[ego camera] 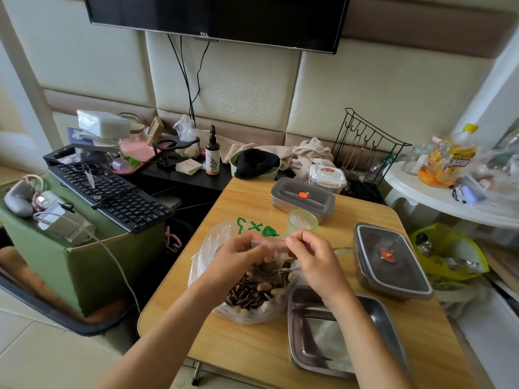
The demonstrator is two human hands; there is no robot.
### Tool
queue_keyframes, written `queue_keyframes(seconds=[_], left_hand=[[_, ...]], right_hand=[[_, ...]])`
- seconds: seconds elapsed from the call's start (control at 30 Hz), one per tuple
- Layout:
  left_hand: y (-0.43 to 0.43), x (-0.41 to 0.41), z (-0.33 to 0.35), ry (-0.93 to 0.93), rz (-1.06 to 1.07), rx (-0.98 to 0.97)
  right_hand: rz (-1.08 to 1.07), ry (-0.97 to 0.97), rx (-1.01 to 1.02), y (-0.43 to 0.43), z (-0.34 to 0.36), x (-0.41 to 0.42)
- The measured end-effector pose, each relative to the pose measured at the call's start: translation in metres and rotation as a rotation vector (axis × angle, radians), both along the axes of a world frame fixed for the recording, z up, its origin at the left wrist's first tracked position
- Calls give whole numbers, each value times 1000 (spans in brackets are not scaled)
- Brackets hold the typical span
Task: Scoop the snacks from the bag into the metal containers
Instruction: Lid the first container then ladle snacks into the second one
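A clear plastic bag [213, 287] of sunflower seeds and pale nuts [252, 293] sits on the wooden table [241, 346]. My left hand [238, 256] and my right hand [314, 256] both pinch the bag's upper edge above the snacks. An open, shallow metal container [373, 313] lies to the right of the bag, under my right forearm. A lidded metal container [391, 261] with an orange valve stands further right. Another lidded one [302, 199] stands at the table's far side. A small green cup [302, 221] stands just behind my hands.
A black keyboard [112, 192] lies on a green box at the left. A white round table [438, 197] with bottles is at the right, a yellow bag [449, 248] below it. A black wire rack [365, 147], a towel and a bowl crowd the back.
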State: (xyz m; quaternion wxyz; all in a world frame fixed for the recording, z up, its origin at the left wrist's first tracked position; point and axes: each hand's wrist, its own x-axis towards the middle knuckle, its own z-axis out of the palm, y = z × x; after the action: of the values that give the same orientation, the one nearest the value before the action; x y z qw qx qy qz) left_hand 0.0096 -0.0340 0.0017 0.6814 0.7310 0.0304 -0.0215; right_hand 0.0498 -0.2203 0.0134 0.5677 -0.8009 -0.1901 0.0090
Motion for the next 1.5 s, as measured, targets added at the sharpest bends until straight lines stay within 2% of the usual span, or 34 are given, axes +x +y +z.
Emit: queue_keyframes(seconds=[0.1, 0.17, 0.4, 0.67, 1.0, 1.5], left_hand=[[-3, 1, -1, -5, 78, -61], [-6, 1, -2, -9, 118, -95], [-17, -6, 3, -38, 159, -214], [-29, -2, 1, -13, 275, -330], [-33, 3, 2, -63, 342, -210], [-36, 1, 4, -95, 344, -166]], right_hand=[[21, 161, 158, 6, 0, -4], [22, 238, 192, 9, -1, -6], [-126, 362, 380, 20, -9, -7], [-241, 391, 446, 37, -13, -11], [-334, 372, 466, 39, -16, -5], [-349, 309, 456, 39, -14, -7]])
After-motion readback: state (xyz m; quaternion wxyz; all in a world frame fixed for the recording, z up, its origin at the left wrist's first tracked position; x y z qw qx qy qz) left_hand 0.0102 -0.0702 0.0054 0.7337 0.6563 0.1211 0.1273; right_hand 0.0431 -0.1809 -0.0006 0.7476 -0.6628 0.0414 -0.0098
